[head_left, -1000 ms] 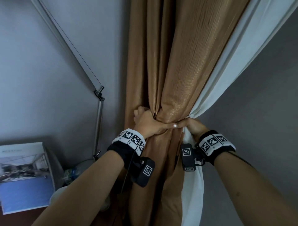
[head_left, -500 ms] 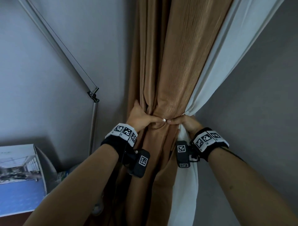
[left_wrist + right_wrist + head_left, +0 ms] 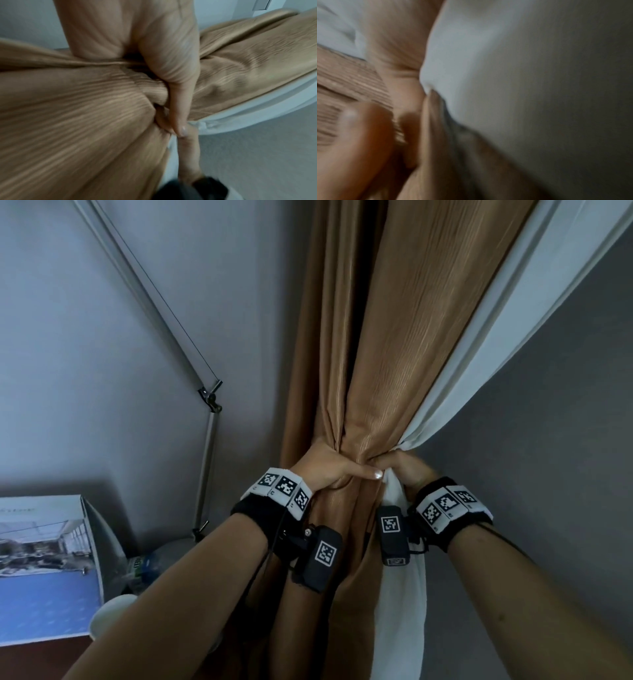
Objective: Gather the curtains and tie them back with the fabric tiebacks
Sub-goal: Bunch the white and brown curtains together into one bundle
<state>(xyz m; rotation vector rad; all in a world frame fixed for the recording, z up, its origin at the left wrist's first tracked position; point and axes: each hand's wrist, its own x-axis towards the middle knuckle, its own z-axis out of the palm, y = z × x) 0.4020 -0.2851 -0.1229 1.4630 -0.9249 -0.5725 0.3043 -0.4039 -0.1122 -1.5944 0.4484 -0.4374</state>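
Observation:
A ribbed brown curtain (image 3: 394,354) with a white curtain (image 3: 513,320) along its right edge hangs gathered into one bundle. My left hand (image 3: 329,470) grips the bundle from the left, its thumb lying across the front folds. My right hand (image 3: 407,470) grips it from the right, over the white cloth, and touches the left thumb tip. The left wrist view shows the thumb (image 3: 178,108) pressed into the brown curtain (image 3: 77,115), meeting a right-hand finger (image 3: 188,155). The right wrist view is blurred: white curtain (image 3: 488,67) and brown curtain (image 3: 342,81). I cannot make out a separate tieback.
A metal lamp arm (image 3: 205,474) stands against the grey wall just left of the curtain. A printed picture board (image 3: 44,570), a white cup (image 3: 109,614) and a plastic bottle (image 3: 144,566) sit low on the left. Bare grey wall (image 3: 531,474) is on the right.
Both hands stay clasped round the gathered bundle at the same height on the curtain. The view swung a little left and back; the grip looks the same.

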